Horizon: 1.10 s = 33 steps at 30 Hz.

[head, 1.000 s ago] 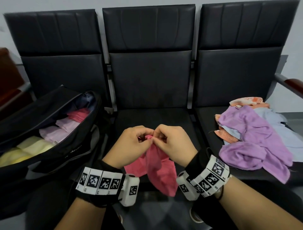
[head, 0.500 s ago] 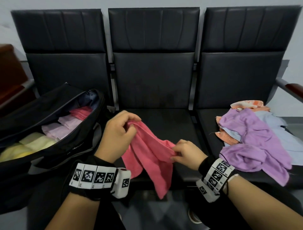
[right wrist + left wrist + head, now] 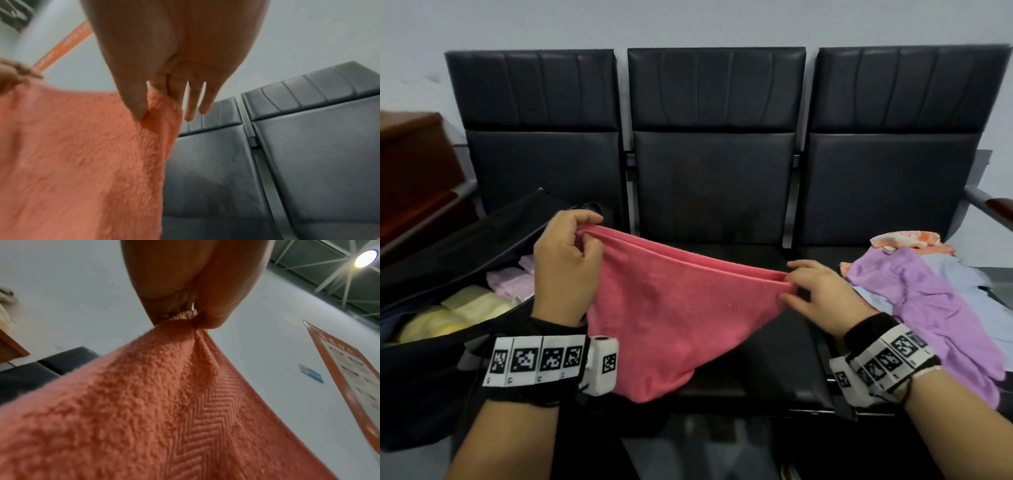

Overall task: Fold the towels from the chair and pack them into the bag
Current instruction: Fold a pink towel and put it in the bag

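A pink towel (image 3: 671,315) hangs doubled and stretched between my two hands above the middle seat. My left hand (image 3: 571,260) pinches its upper left corner, seen close in the left wrist view where the towel (image 3: 164,402) bunches under the fingers (image 3: 218,305). My right hand (image 3: 815,291) pinches the lower right corner between thumb and forefinger, its other fingers (image 3: 193,100) held straight beside the towel (image 3: 82,154). The open black bag (image 3: 448,281) on the left seat holds folded pink and yellow towels (image 3: 469,305). Unfolded purple, pale blue and orange towels (image 3: 928,301) lie heaped on the right seat.
Three black padded chairs (image 3: 715,192) stand in a row against a pale wall. A wooden armrest (image 3: 996,209) ends the row at right; brown wooden furniture (image 3: 410,164) stands at far left. The bare middle seat (image 3: 774,359) lies under the towel.
My hands, first together at the towel's top, have moved apart. The left rose toward the bag, the right slid out to the far corner, and the towel now spreads taut between them.
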Each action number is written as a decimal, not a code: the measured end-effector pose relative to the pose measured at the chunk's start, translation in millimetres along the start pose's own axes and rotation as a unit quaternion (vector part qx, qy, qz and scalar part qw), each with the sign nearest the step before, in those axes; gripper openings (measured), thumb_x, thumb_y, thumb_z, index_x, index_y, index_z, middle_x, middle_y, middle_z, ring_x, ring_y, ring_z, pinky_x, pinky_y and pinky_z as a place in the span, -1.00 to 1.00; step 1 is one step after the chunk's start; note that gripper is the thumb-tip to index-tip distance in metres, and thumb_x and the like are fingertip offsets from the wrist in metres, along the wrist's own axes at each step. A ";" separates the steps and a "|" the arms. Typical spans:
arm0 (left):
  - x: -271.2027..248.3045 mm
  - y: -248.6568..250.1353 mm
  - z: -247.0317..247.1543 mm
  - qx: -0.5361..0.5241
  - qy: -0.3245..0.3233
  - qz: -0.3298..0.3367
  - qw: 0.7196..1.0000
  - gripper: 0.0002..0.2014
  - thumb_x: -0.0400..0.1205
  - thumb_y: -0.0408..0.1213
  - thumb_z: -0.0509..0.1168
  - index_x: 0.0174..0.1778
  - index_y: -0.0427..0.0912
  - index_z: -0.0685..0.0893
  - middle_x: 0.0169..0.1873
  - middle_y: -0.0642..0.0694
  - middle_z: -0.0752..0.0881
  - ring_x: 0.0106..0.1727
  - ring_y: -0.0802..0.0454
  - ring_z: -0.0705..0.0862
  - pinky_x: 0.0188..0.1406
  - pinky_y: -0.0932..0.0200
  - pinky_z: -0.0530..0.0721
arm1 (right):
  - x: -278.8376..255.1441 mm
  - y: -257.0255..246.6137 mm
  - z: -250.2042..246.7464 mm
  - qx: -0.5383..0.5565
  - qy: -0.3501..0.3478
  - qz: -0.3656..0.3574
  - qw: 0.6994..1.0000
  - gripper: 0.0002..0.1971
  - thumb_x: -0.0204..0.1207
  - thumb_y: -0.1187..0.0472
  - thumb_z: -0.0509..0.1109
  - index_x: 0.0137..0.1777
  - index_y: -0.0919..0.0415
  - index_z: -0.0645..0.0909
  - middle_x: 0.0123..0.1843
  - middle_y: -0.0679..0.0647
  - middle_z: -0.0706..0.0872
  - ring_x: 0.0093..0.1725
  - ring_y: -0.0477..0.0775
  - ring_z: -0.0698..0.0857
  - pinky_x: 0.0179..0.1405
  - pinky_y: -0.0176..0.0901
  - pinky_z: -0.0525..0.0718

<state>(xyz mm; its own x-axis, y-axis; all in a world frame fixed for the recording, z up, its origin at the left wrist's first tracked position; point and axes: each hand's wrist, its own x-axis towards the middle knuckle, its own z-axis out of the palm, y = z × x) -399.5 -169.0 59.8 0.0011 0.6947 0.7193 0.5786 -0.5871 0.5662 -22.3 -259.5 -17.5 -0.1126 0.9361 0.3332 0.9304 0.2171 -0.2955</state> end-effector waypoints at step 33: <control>39.4 -28.2 19.7 0.055 -0.063 -0.111 0.990 -0.76 0.49 -0.49 0.29 -0.07 -0.17 0.83 -0.13 -0.13 0.84 -0.03 -0.14 0.77 0.19 -0.01 0.69 | 56.2 -13.3 -62.1 0.285 0.221 0.192 0.913 -0.81 0.54 0.43 0.44 -0.19 0.13 0.71 -0.26 0.15 0.76 -0.33 0.22 0.80 -0.27 0.07 0.83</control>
<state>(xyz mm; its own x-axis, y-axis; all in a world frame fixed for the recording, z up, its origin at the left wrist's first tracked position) -399.8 -116.9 64.3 -0.0387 0.8520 0.5221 0.6617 -0.3697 0.6523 -19.3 -227.0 60.8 0.4523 0.7973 0.3996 0.5255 0.1238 -0.8417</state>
